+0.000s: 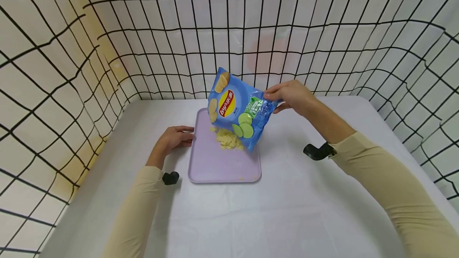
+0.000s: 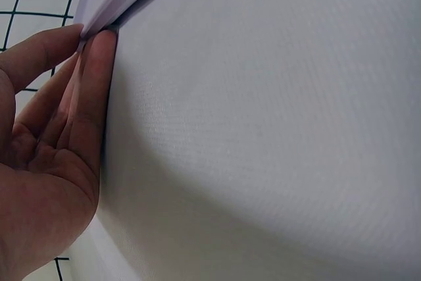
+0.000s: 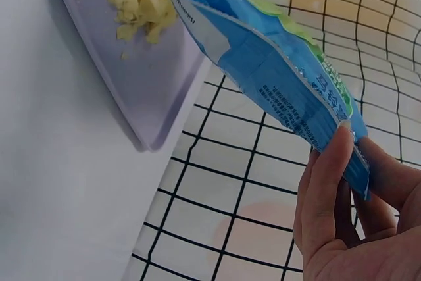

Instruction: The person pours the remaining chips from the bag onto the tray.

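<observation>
In the head view my right hand (image 1: 295,98) pinches one corner of a blue Lay's potato chip bag (image 1: 239,98), thumb on one side and fingers on the other. The bag hangs tilted above a light purple tray (image 1: 218,170), its lower left side over a small heap of broken chips (image 1: 228,139). My left hand (image 1: 175,140) is at the tray's left edge; the left wrist view shows its fingertips (image 2: 100,47) pinching the rim. The right wrist view shows the printed bag (image 3: 263,77) slanting away from my fingers. The bag's opening is hidden.
The tray lies on a white-covered table (image 1: 279,214). Black wire grid panels (image 1: 244,29) stand along the back and both sides. Small crumbs (image 3: 123,55) lie near the chip heap. A black device (image 1: 318,151) sits at my right sleeve cuff, another (image 1: 170,178) at the left.
</observation>
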A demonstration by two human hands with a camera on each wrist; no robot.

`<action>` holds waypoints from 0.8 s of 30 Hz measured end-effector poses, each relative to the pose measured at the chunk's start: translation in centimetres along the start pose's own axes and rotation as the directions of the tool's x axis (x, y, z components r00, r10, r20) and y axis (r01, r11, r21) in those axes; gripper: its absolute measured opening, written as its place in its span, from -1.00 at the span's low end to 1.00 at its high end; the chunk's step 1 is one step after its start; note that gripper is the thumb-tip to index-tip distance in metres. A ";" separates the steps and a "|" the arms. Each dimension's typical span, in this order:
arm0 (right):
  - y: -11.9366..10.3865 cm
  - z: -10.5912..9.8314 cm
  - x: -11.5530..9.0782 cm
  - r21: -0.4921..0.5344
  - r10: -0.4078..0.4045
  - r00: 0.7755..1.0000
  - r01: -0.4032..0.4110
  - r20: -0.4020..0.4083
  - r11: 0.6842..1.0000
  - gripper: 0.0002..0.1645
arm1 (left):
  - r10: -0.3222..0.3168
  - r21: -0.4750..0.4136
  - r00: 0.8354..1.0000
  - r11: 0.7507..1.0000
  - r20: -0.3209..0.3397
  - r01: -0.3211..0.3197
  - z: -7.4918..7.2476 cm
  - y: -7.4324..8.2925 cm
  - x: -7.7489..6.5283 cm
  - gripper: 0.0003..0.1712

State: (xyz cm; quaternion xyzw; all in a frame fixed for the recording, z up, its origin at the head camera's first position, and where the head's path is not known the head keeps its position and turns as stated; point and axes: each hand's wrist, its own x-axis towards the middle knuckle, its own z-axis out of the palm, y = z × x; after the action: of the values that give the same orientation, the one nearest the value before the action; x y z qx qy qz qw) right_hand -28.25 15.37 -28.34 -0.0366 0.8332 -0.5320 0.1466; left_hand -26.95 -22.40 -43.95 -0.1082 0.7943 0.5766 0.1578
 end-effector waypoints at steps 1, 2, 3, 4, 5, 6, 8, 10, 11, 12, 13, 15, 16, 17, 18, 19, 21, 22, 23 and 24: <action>0.1 0.0 0.0 0.000 -0.003 1.000 0.003 -0.003 1.000 -0.57 | 0.002 0.007 1.000 1.000 -0.001 -0.002 0.0 0.0 0.0 -0.48; 0.1 -0.1 0.0 0.003 -0.005 1.000 0.005 -0.005 1.000 -0.57 | 0.002 0.013 1.000 1.000 -0.004 -0.002 0.0 0.0 0.0 -0.48; 0.1 -0.1 0.0 0.004 -0.009 1.000 0.009 -0.003 1.000 -0.57 | 0.003 0.017 1.000 1.000 -0.006 -0.003 0.0 0.0 0.0 -0.49; 0.1 -0.1 0.0 0.004 -0.014 1.000 0.014 0.002 1.000 -0.57 | 0.003 0.022 1.000 1.000 -0.007 -0.003 0.0 0.0 0.0 -0.49; 0.1 0.0 0.0 0.004 -0.018 1.000 0.018 0.007 1.000 -0.56 | 0.002 0.020 1.000 1.000 -0.009 -0.001 0.0 0.1 -0.1 -0.49; 0.1 0.0 0.0 0.007 -0.017 1.000 0.017 0.011 1.000 -0.56 | 0.004 0.020 1.000 1.000 -0.007 -0.004 0.0 0.1 -0.1 -0.48; 0.2 0.0 0.0 0.014 -0.011 1.000 0.010 0.010 1.000 -0.57 | 0.008 0.005 1.000 1.000 -0.002 -0.008 0.0 0.1 -0.2 -0.48; 0.1 0.1 0.0 0.014 -0.005 1.000 0.005 0.011 1.000 -0.57 | 0.009 -0.014 1.000 1.000 0.004 -0.009 0.0 0.2 -0.2 -0.48; 0.1 0.1 0.0 0.015 -0.001 1.000 0.000 0.011 1.000 -0.57 | 0.009 -0.020 1.000 1.000 0.005 -0.009 0.1 0.2 -0.3 -0.48; 0.1 0.1 0.0 0.013 0.001 1.000 -0.001 0.011 1.000 -0.57 | 0.010 -0.023 1.000 1.000 0.007 -0.010 0.1 0.2 -0.3 -0.48; 0.1 0.1 -0.1 0.014 0.004 1.000 -0.004 0.010 1.000 -0.58 | 0.006 -0.027 1.000 1.000 0.001 -0.006 0.1 0.3 -0.3 -0.49; 0.1 0.1 -0.1 0.010 0.005 1.000 -0.005 0.008 1.000 -0.58 | 0.008 -0.023 1.000 1.000 0.002 -0.008 0.1 0.3 -0.3 -0.48; 0.1 0.1 -0.2 0.008 0.004 1.000 -0.004 0.008 1.000 -0.58 | 0.009 -0.023 1.000 1.000 0.004 -0.009 0.1 0.3 -0.3 -0.48; 0.1 0.1 -0.2 0.007 0.004 1.000 -0.004 0.004 1.000 -0.59 | 0.011 -0.025 1.000 1.000 0.005 -0.011 0.1 0.3 -0.3 -0.48; 0.1 0.1 -0.2 0.006 0.003 1.000 -0.003 0.005 1.000 -0.59 | 0.014 -0.026 1.000 1.000 0.008 -0.013 0.1 0.3 -0.3 -0.48; 0.1 0.1 -0.2 0.007 0.004 1.000 -0.004 0.003 1.000 -0.59 | 0.014 -0.027 1.000 1.000 0.008 -0.014 0.1 0.3 -0.3 -0.48; 0.1 0.1 -0.1 0.006 0.001 1.000 -0.001 0.006 1.000 -0.58 | 0.015 -0.032 1.000 0.999 0.010 -0.015 0.1 0.3 -0.3 -0.49; 0.2 0.1 -0.1 0.005 -0.001 1.000 0.001 0.008 1.000 -0.58 | 0.017 -0.024 1.000 1.000 0.010 -0.017 0.1 0.3 -0.3 -0.49; 0.2 0.1 -0.1 0.008 -0.001 1.000 0.000 0.010 1.000 -0.58 | 0.019 -0.017 1.000 1.000 0.011 -0.018 0.1 0.3 -0.3 -0.49; 0.2 0.1 -0.1 0.009 -0.001 1.000 0.000 0.014 1.000 -0.58 | 0.020 -0.012 1.000 1.000 0.012 -0.020 0.1 0.3 -0.3 -0.49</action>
State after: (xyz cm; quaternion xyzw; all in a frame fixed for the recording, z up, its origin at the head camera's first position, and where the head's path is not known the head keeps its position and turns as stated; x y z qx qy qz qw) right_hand -28.07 15.39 -28.48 -0.0399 0.8296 -0.5356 0.1525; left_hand -26.76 -22.25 -43.65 -0.0978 0.7910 0.5834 0.1563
